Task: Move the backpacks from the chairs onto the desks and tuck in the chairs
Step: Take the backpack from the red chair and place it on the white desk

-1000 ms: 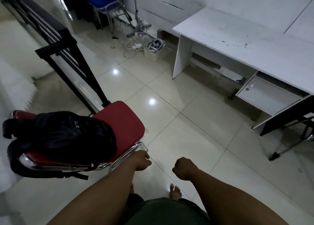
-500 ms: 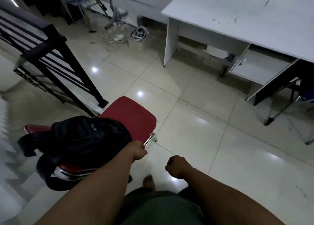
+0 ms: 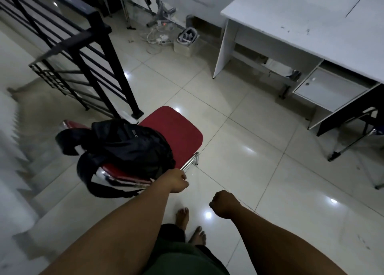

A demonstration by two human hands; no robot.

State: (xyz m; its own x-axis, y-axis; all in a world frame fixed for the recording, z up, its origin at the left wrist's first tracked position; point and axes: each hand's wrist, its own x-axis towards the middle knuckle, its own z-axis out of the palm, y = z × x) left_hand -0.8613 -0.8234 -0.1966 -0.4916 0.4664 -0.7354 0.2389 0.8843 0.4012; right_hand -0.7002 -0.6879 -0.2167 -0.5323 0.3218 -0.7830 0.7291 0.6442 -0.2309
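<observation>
Head: backpack (image 3: 133, 148) long axis left-right on chair (image 3: 176, 129).

A person seen from above, both forearms bare to beyond the frame's lower edge, with no sleeves, watch or bands visible on either wrist. The left hand (image 3: 178, 180) and the right hand (image 3: 223, 204) carry no gloves; whether any rings are worn cannot be made out. Dark olive-green clothing (image 3: 182, 258) covers the body at the bottom centre. Two bare feet (image 3: 190, 226) show beneath it, toes uncovered, on the floor.
</observation>
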